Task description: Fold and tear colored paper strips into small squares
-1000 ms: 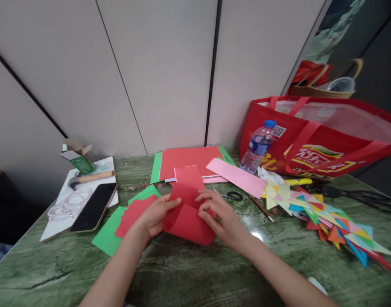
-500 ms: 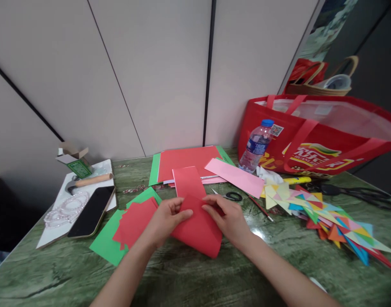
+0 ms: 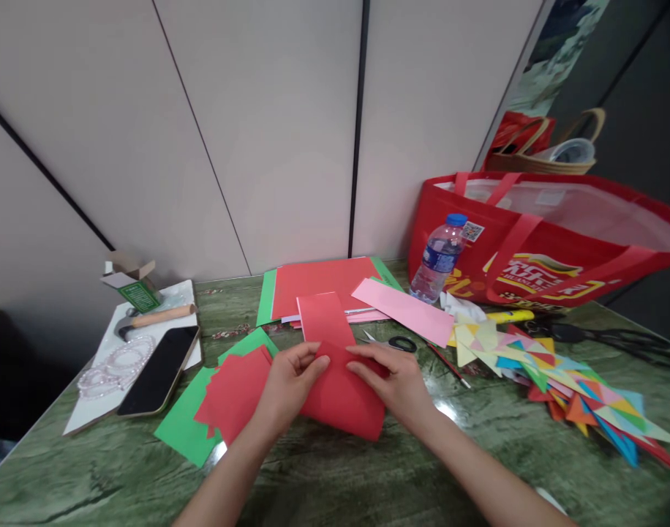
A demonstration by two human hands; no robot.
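Note:
A red sheet of paper [image 3: 346, 399], bent over into a curve, is held above the table in front of me. My left hand [image 3: 292, 377] pinches its upper left edge between thumb and fingers. At the upper right edge, my right hand [image 3: 393, 373] grips the same sheet, its thumb and fingers closed on it. Just behind lies a flat red paper strip [image 3: 325, 318], its near end hidden by the held sheet. Left of my left hand, a pile of red paper pieces [image 3: 236, 388] rests on green paper [image 3: 186, 432].
Scissors [image 3: 395, 342], a pencil [image 3: 450, 366] and a pink strip [image 3: 404, 311] lie beyond my right hand. Rightward are folded colored paper pieces [image 3: 559, 373], a water bottle [image 3: 438, 260] and a red bag [image 3: 532, 241]. At left are a phone [image 3: 159, 372] and a sickle [image 3: 162, 316].
The held red sheet and both hands have shifted slightly to the right. The grip of both hands looks the same, and the camera view has tilted a little upward.

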